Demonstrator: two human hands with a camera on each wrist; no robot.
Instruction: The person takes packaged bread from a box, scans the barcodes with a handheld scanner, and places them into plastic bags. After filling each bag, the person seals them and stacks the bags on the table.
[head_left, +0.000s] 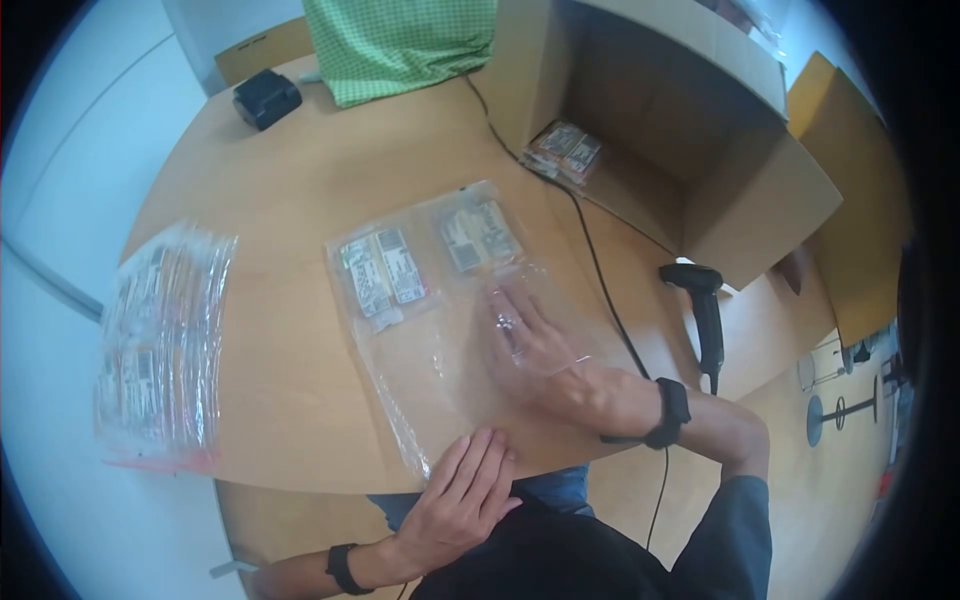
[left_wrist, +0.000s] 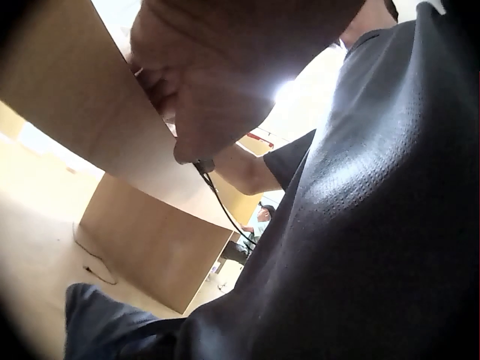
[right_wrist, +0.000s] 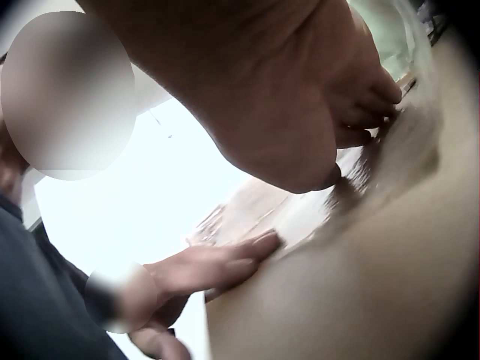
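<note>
A clear plastic bag lies flat on the table, with two labelled packets side by side in its far part. The left one, a labelled packet, shows white labels with print and barcodes; the right labelled packet looks hazier through the film. My right hand reaches toward the right packet, fingers extended, and clear film overlaps its fingers and knuckles. At the table's near edge, my left hand rests its straight fingers on the bag's near end. In the right wrist view, the left hand's fingers touch the film's edge.
Left on the table lies a stack of bagged packets. An open cardboard box holds more labelled packets at the back right. A barcode scanner, black cable, green checked cloth and black device surround the bag.
</note>
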